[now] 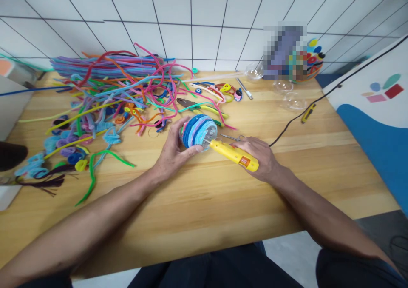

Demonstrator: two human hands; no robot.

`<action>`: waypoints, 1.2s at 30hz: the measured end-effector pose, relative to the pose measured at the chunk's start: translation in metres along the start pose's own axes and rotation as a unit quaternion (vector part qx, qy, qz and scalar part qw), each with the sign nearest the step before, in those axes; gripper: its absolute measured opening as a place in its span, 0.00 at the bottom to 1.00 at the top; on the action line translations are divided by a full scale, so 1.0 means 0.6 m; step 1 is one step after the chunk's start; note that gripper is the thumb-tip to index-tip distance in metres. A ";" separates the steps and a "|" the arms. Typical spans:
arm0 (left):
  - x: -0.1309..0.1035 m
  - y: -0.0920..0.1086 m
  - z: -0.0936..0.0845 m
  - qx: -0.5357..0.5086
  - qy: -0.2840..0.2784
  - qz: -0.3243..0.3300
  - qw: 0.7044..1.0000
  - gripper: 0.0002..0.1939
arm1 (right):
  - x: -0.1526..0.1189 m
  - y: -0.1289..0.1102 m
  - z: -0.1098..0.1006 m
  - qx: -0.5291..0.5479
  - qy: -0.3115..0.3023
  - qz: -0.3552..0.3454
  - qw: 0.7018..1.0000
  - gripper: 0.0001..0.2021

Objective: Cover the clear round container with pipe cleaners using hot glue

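A round clear ball (195,130), partly wrapped in dark blue, lilac and light blue fuzzy stems, is held above the table near its middle. My left hand (176,152) is closed round its left and lower side, the thumb along the bottom. My right hand (259,158) grips a yellow glue gun (234,154) with an orange window. The gun's nozzle points left and meets, or nearly meets, the bare clear end of the ball. Small scissors (232,137) lie just behind the gun, partly hidden by my right hand.
Tangled colourful pipe cleaners (111,90) fill the back left. Pliers (204,107) lie behind the ball. Farther right are a silver pen-like tool (245,89), clear half-spheres (295,101) and a yellow cutter (308,113). A black cord (307,107) crosses the right side. Tiled wall behind.
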State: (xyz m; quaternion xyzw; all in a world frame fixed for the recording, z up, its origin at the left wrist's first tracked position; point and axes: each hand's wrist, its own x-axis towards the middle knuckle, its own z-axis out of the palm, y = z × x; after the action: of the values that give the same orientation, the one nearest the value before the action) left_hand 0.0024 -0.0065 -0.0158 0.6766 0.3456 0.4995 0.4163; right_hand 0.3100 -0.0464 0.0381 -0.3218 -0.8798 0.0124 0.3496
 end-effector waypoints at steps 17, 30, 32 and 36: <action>0.000 0.000 0.001 0.000 0.002 0.004 1.000 0.46 | -0.001 0.001 0.004 0.003 0.017 -0.001 1.000 0.11; 0.000 -0.004 -0.001 -0.004 0.000 -0.002 1.000 0.48 | -0.006 0.003 0.006 -0.007 0.023 0.006 1.000 0.13; -0.001 -0.005 -0.001 -0.002 0.000 -0.001 1.000 0.48 | -0.008 0.005 0.006 0.000 0.017 0.005 1.000 0.13; 0.000 -0.006 0.000 -0.001 0.005 0.001 1.000 0.48 | -0.010 0.007 0.005 0.011 0.005 0.002 1.000 0.12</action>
State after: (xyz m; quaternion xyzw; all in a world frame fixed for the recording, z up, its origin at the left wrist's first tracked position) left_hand 0.0023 -0.0050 -0.0190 0.6741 0.3463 0.5033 0.4151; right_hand 0.3138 -0.0458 0.0313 -0.3199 -0.8773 0.0213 0.3571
